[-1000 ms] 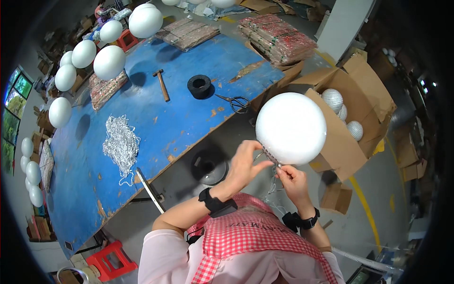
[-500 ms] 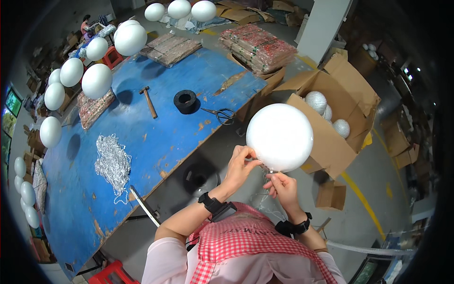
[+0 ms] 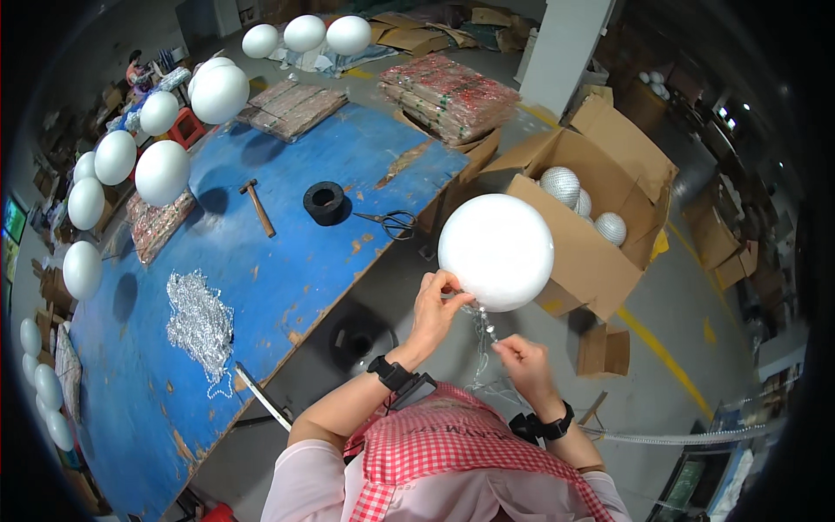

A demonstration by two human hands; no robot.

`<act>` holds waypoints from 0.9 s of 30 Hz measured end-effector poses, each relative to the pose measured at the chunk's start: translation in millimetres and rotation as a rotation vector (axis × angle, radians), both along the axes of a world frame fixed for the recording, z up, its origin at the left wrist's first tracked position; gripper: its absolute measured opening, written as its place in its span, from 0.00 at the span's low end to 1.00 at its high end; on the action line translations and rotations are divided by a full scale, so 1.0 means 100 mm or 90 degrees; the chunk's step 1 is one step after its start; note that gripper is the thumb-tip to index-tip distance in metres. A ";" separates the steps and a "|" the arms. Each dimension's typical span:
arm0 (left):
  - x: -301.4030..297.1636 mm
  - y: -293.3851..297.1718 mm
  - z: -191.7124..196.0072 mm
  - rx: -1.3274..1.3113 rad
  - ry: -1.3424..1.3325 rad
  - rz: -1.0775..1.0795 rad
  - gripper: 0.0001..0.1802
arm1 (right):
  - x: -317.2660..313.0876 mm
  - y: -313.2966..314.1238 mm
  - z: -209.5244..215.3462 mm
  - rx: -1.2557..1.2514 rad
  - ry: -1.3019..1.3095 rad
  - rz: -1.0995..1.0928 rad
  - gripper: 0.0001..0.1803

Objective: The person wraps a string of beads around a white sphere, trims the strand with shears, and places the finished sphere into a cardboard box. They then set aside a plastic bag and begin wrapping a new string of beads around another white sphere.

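Note:
A large glossy white ball (image 3: 497, 252) is in front of me, past the table's edge. My left hand (image 3: 432, 315) is closed in a pinch at its lower left edge; the exact grip beneath the ball is partly hidden. From there a silver bead string (image 3: 480, 337) hangs in loose strands toward my apron. My right hand (image 3: 527, 369) sits lower and to the right, apart from the ball, with thumb and fingertips pinched on a strand of that string.
On the blue table (image 3: 287, 296) lie a silver bead heap (image 3: 200, 322), a hammer (image 3: 257, 209), a black tape roll (image 3: 324, 203) and scissors (image 3: 393, 224). Several white balls (image 3: 163, 172) line its far side. A carton (image 3: 574, 252) at right holds silver balls (image 3: 611, 228).
My right hand has moved down, away from the ball's underside, and a stretch of bead string now shows between them. My left hand stays at the ball. The whole view has shifted slightly.

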State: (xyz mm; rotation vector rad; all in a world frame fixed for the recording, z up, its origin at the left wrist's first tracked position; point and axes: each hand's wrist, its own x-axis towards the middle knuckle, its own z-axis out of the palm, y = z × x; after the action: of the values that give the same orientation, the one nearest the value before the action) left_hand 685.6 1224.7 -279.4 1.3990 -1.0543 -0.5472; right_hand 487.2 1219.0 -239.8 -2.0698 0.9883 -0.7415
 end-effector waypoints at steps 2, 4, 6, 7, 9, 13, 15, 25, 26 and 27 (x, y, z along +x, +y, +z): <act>-0.01 -0.02 -0.02 -0.003 0.002 0.000 0.13 | 0.02 0.05 -0.01 0.065 -0.007 0.011 0.06; 0.01 -0.05 -0.05 -0.007 0.003 0.002 0.13 | 0.05 0.08 -0.01 0.130 -0.015 0.023 0.06; 0.04 -0.08 -0.09 -0.016 0.065 -0.008 0.11 | 0.08 0.07 -0.07 0.157 -0.039 0.026 0.07; 0.06 -0.11 -0.13 -0.018 0.063 -0.010 0.11 | 0.08 0.05 -0.14 0.155 -0.041 0.024 0.07; 0.09 -0.14 -0.19 -0.022 0.204 -0.074 0.10 | 0.06 -0.02 -0.30 0.171 -0.056 -0.045 0.08; 0.09 -0.13 -0.16 -0.037 0.279 -0.101 0.10 | 0.10 -0.11 -0.39 0.049 0.047 -0.069 0.07; 0.09 -0.12 -0.16 -0.038 0.277 -0.105 0.09 | 0.15 -0.12 -0.44 -0.045 0.134 -0.120 0.06; 0.12 -0.06 -0.12 -0.020 0.345 -0.110 0.08 | 0.13 -0.20 -0.48 0.361 -0.224 0.027 0.11; 0.11 -0.06 -0.13 -0.023 0.312 -0.099 0.08 | 0.14 -0.16 -0.37 0.357 -0.241 0.034 0.11; 0.10 -0.06 -0.14 -0.026 0.279 -0.091 0.08 | 0.14 -0.13 -0.31 0.352 -0.258 0.040 0.12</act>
State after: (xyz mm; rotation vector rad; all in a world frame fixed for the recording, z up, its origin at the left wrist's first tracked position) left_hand 695.3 1219.2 -293.2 1.1050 -0.8050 -0.8871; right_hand 501.6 1205.9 -270.4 -1.3986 0.7813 -0.7193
